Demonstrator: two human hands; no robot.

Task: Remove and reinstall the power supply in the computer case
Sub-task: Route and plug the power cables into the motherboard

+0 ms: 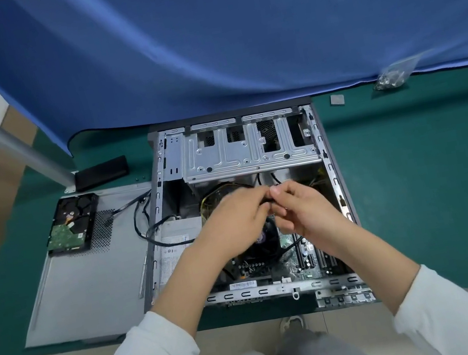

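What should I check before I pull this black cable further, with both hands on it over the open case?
1. Grip: left hand and right hand both pinch the black cable: ok.
2. Cable ends unplugged: hidden by the hands: cannot tell.
3. Power supply seated in the computer case: in its corner; screws cannot tell.
4. Loose cables hang over the case's left wall onto the side panel: not ok, possible snag.
5. Hard drive outside the case, on the panel: ok.

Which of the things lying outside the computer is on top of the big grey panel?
The hard drive. It lies on the grey side panel, while the black bar, small square piece and screw bag lie on the green mat.
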